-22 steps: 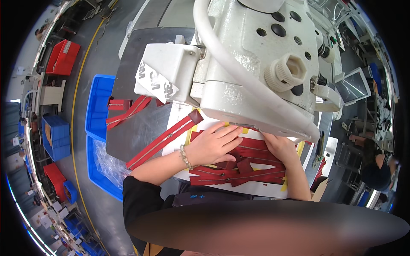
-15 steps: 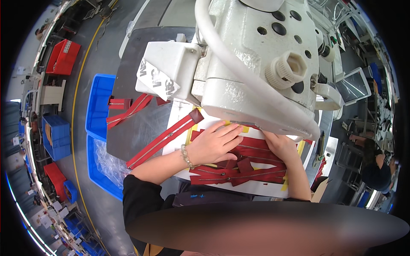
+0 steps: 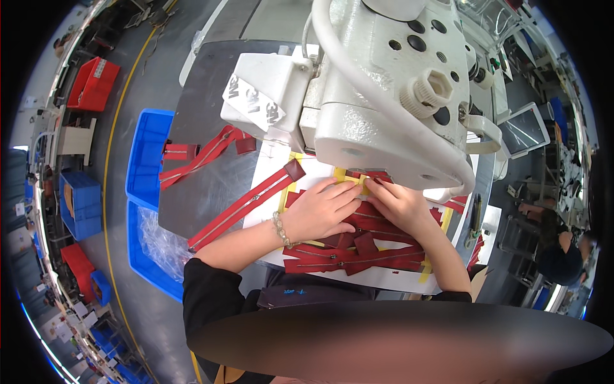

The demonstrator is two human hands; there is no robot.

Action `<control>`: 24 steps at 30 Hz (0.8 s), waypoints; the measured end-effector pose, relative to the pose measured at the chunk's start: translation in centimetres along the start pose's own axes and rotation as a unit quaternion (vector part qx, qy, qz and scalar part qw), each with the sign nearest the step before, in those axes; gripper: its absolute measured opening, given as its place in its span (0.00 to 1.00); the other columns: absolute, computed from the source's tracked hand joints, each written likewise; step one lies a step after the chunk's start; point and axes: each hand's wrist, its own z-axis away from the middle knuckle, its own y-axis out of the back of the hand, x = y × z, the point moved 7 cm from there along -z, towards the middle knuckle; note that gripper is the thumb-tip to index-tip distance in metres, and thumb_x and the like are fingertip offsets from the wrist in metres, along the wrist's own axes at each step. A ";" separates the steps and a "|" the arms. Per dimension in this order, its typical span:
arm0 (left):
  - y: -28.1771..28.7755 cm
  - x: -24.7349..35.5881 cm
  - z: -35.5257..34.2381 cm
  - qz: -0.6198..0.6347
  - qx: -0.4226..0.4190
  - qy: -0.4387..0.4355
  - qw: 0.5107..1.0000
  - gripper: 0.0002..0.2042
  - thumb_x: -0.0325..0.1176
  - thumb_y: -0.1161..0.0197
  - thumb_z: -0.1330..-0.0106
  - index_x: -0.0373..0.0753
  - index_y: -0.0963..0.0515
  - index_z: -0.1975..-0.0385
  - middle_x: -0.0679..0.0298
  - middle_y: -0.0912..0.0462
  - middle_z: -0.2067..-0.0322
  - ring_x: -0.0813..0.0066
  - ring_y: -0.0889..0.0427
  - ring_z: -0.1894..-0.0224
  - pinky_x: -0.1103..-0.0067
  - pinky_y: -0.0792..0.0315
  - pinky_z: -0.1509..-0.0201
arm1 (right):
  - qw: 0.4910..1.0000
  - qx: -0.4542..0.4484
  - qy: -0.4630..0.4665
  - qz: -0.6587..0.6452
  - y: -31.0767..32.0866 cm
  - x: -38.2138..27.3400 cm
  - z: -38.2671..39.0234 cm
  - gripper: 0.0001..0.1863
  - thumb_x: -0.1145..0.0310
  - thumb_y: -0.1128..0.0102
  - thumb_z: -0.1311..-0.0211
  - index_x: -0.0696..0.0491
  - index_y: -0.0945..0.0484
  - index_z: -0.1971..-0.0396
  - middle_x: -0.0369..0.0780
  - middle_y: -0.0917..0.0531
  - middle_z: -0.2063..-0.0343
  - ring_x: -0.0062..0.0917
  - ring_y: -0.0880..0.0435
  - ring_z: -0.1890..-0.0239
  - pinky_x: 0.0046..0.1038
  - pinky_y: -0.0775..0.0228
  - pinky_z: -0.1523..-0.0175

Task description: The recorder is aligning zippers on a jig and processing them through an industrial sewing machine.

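Note:
Red zipper strips (image 3: 355, 259) with metal teeth lie in a layered pile on the white board (image 3: 377, 280) before me. My left hand (image 3: 326, 208), with a bead bracelet at the wrist, rests palm down on the pile, fingers stretched toward a yellow-edged piece (image 3: 354, 181). From the other side my right hand (image 3: 401, 208) reaches in with fingers extended, their tips against that piece's right end beside a bit of red. The white sewing-machine head (image 3: 384, 137) overhangs the spot just beyond both hands. One long zipper strip (image 3: 246, 208) slants past my left forearm, its end tab dark red.
More red zipper strips (image 3: 204, 157) lie on the grey metal table (image 3: 198, 102) at left. Blue bins (image 3: 150, 121) stand beside it, one with clear plastic. Scissors-like tools (image 3: 475, 221) sit at the right edge. A screen (image 3: 526, 128) and another person (image 3: 563, 256) are farther right.
My right hand has moved left and away from the machine head, its fingers now showing at the yellow-edged piece. The left hand has barely shifted. The machine head appears a little farther right.

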 end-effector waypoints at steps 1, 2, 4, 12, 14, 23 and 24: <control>0.3 0.1 -0.2 0.006 0.013 -0.005 1.000 0.22 0.48 0.35 0.45 0.38 0.25 0.57 0.59 0.26 0.48 0.66 0.30 0.42 0.69 0.38 0.37 | 1.000 -0.001 0.001 0.001 -0.2 -0.1 0.1 0.22 0.70 0.29 0.55 0.51 0.20 0.55 0.36 0.18 0.66 0.28 0.17 0.65 0.26 0.24 0.64; 0.6 0.1 -0.3 0.011 0.025 -0.009 1.000 0.21 0.47 0.34 0.45 0.38 0.24 0.58 0.60 0.24 0.50 0.66 0.28 0.43 0.70 0.36 0.39 | 1.000 0.000 -0.014 -0.011 -0.6 0.1 0.4 0.21 0.70 0.29 0.55 0.51 0.19 0.56 0.37 0.18 0.66 0.28 0.17 0.66 0.27 0.24 0.64; 0.6 -1.4 0.5 0.080 0.032 0.022 0.996 0.19 0.45 0.34 0.45 0.38 0.23 0.59 0.61 0.22 0.53 0.66 0.26 0.46 0.71 0.34 0.42 | 0.999 0.001 -0.027 -0.022 -1.0 0.2 0.6 0.20 0.70 0.29 0.55 0.51 0.19 0.57 0.37 0.18 0.66 0.29 0.17 0.67 0.27 0.24 0.65; 2.2 -4.1 0.2 0.027 0.088 0.068 0.993 0.17 0.36 0.34 0.45 0.39 0.22 0.55 0.67 0.21 0.54 0.72 0.24 0.51 0.72 0.33 0.44 | 0.999 0.014 -0.021 -0.048 -1.1 0.2 0.4 0.17 0.73 0.30 0.58 0.57 0.21 0.64 0.40 0.20 0.62 0.30 0.17 0.67 0.29 0.24 0.66; 2.0 -4.3 0.2 0.006 0.085 0.052 0.995 0.17 0.36 0.35 0.44 0.39 0.23 0.54 0.68 0.21 0.53 0.73 0.25 0.50 0.73 0.34 0.44 | 0.998 0.017 -0.015 -0.050 -1.1 0.2 0.2 0.18 0.73 0.29 0.58 0.57 0.22 0.64 0.40 0.20 0.63 0.31 0.18 0.66 0.30 0.24 0.65; 1.1 -4.7 -0.2 -0.062 0.046 -0.002 0.997 0.16 0.35 0.40 0.42 0.40 0.23 0.53 0.71 0.21 0.54 0.78 0.25 0.50 0.76 0.34 0.50 | 0.997 0.010 -0.026 -0.068 -1.1 0.4 0.4 0.17 0.74 0.30 0.58 0.57 0.21 0.63 0.40 0.19 0.63 0.31 0.18 0.68 0.30 0.24 0.66; 1.0 -4.5 -0.3 -0.094 0.037 -0.011 0.995 0.16 0.34 0.42 0.42 0.40 0.23 0.53 0.72 0.21 0.54 0.78 0.25 0.49 0.76 0.34 0.50 | 0.997 0.007 -0.033 -0.068 -1.1 0.5 0.5 0.17 0.74 0.30 0.57 0.56 0.20 0.63 0.40 0.19 0.63 0.31 0.17 0.70 0.29 0.24 0.66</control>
